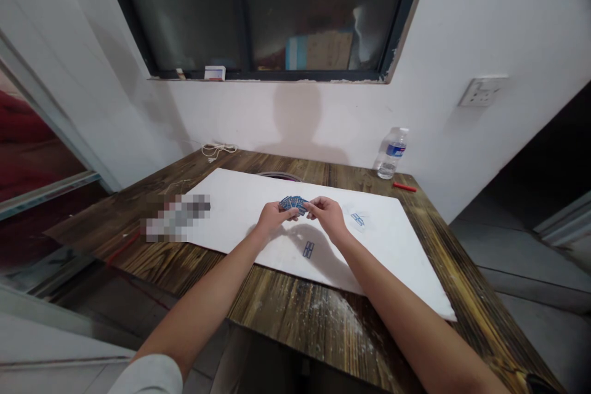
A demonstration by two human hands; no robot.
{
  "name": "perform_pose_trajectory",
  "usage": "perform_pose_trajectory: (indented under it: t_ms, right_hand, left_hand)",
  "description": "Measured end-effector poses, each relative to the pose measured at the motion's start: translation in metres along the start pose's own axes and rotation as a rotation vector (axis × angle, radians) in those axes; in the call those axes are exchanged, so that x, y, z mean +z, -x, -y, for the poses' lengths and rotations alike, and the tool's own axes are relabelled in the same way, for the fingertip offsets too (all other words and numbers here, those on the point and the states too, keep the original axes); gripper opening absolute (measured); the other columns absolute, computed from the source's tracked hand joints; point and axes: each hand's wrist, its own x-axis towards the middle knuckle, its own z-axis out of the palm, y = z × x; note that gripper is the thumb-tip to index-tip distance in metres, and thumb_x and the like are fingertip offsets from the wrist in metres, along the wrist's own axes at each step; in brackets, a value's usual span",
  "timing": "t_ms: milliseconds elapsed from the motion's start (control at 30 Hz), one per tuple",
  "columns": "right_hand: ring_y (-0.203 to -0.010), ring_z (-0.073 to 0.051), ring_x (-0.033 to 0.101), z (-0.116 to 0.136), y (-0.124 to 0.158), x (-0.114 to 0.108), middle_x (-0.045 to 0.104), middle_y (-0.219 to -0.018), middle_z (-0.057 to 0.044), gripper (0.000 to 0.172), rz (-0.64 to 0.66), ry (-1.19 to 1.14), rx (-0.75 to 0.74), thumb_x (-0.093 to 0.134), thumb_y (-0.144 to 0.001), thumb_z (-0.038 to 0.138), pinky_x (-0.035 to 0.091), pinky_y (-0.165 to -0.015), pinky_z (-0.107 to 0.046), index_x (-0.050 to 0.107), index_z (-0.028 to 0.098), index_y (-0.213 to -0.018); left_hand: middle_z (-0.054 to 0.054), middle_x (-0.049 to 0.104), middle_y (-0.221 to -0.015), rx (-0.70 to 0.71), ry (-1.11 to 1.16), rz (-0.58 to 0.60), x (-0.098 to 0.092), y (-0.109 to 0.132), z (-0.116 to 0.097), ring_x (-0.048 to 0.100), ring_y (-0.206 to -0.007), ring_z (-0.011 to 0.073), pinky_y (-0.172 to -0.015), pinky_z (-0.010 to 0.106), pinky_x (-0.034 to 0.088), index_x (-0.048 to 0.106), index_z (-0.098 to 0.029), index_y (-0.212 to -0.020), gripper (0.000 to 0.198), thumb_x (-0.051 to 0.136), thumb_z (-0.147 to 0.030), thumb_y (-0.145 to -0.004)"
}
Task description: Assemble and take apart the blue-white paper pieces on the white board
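A fan of small blue patterned cards point(292, 202) is spread out above the white board point(249, 197). My left hand point(273, 219) is closed round the fan's lower left side, thumb in front. At its right end, my right hand point(327, 214) pinches the edge of the cards between thumb and fingers; whether it grips one card or several, I cannot tell. Below the hands, a small group of blue-outlined rectangles point(308, 249) lies on the board. Another blue-outlined group point(357, 219) is to the right of my right hand, on what looks like a clear sheet.
The board lies on a dark wooden table point(286, 308) with white specks near its front edge. At the back right stands a water bottle point(392, 157) beside a red pen-like stick point(405, 187). A coiled pale cord point(218, 149) lies back left. A blurred patch point(178, 218) covers the board's left end.
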Motion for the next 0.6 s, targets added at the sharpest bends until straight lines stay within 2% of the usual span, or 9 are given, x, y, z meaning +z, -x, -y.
perform_pose_trajectory:
  t_ms: [267,400,500,600]
  right_hand:
    - [-0.051,-0.013,0.056,-0.001,0.000,0.003,0.063,-0.053,-0.001,0.042,0.013,-0.067,0.035,0.079,-0.058,0.054,0.046,-0.055,-0.026,0.063,0.016,-0.068]
    - [-0.063,-0.017,0.063,-0.006,-0.009,-0.007,0.070,-0.069,-0.005,0.037,0.027,0.026,0.025,0.068,-0.072,0.053,0.050,-0.064,-0.029,0.064,0.016,-0.077]
    - [-0.088,-0.021,0.065,-0.010,-0.016,-0.025,0.073,-0.096,-0.009,0.029,-0.066,0.348,-0.062,0.054,-0.087,0.043,0.050,-0.080,-0.033,0.066,0.017,-0.094]
    - [-0.115,-0.027,0.055,-0.014,-0.018,-0.046,0.065,-0.121,-0.015,0.030,-0.114,0.956,-0.086,0.050,-0.090,0.023,0.040,-0.096,-0.038,0.062,0.014,-0.116]
  left_hand:
    - [0.009,0.074,-0.070,0.016,0.011,-0.002,0.001,0.001,-0.001,0.067,-0.065,0.0183,-0.065,0.028,0.052,0.075,-0.011,-0.077,0.030,0.079,-0.038,-0.064]
    - [0.009,0.074,-0.069,0.002,0.019,-0.032,0.000,0.000,0.000,0.067,-0.064,0.0186,-0.065,0.029,0.053,0.075,-0.010,-0.077,0.033,0.081,-0.039,-0.062]
    - [0.009,0.074,-0.070,0.006,0.033,-0.058,-0.002,-0.001,0.001,0.067,-0.064,0.0184,-0.065,0.029,0.053,0.074,-0.011,-0.077,0.035,0.081,-0.042,-0.062]
    - [0.010,0.074,-0.071,-0.002,0.082,-0.071,-0.003,-0.001,-0.001,0.068,-0.065,0.0188,-0.067,0.030,0.054,0.073,-0.010,-0.076,0.037,0.082,-0.042,-0.060]
